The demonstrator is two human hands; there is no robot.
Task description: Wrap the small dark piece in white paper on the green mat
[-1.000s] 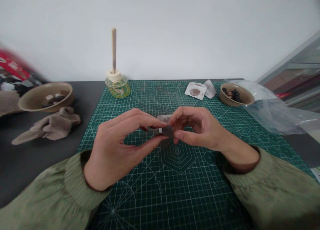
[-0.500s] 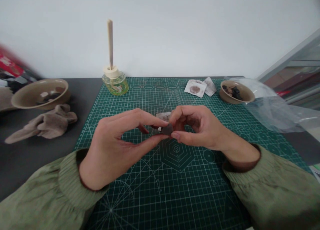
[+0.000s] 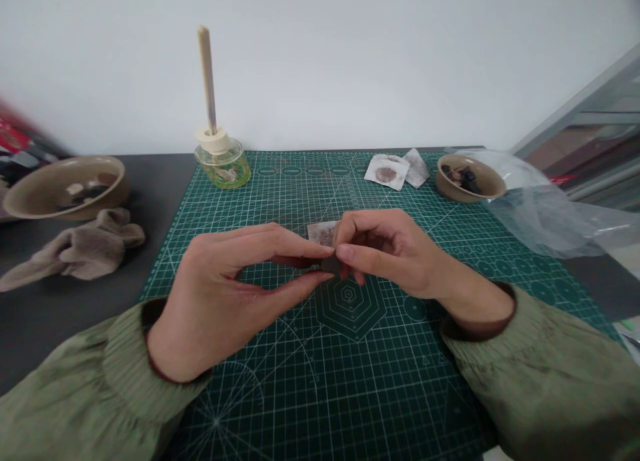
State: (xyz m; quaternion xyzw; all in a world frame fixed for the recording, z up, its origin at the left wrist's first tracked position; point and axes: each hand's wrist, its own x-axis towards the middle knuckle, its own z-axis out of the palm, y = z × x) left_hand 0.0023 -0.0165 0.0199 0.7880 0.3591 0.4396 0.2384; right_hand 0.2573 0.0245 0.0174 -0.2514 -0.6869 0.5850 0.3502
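Between the thumb and forefinger of my left hand (image 3: 240,281) is a small dark round piece (image 3: 329,266), held just above the mat. My right hand (image 3: 385,251) is closed in a pinch at the piece's upper right edge. Whatever lies between its thumb and forefinger is hidden. Just behind the fingertips, a small white packet with brown stains (image 3: 320,231) lies on the green cutting mat (image 3: 280,381), partly covered by my hands.
Two stained white packets (image 3: 387,173) lie at the back right, by a tan bowl of dark pieces (image 3: 463,193) and clear plastic film (image 3: 545,221). At left are a reed diffuser (image 3: 225,167), another tan bowl (image 3: 107,201) and a crumpled brown cloth (image 3: 93,251).
My right thumb has shifted up to the piece's upper edge, and its fingers have closed in more tightly. Less of the dark piece shows. The whole view has shifted slightly.
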